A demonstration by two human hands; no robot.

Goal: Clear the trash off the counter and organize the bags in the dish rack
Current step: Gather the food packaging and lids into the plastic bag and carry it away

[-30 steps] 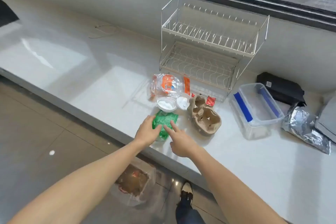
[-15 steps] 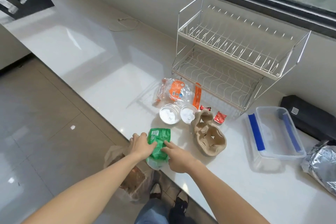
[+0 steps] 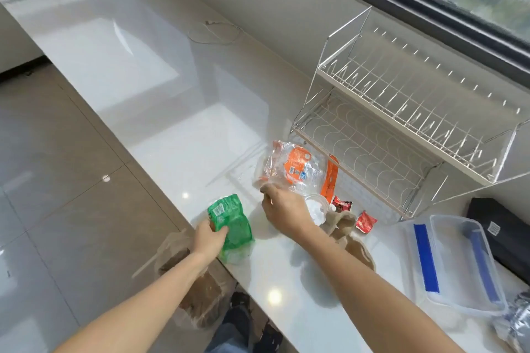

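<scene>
green wrapper (image 3: 231,221), label unreadable

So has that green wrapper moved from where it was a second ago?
Yes. The green wrapper, gripped by the left hand, has slid away from the dish rack to the counter's front edge, above the trash bag.

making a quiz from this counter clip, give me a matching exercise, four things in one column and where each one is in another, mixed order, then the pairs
Things:
1. green wrapper
2. dish rack
3. clear plastic container
4. red packet

Places:
A. against the wall under the window
B. gripped in the left hand at the counter's front edge
C. on the counter just in front of the rack
D. right of the cardboard cup carrier

Pairs: 1-B, 2-A, 3-D, 4-C
</scene>
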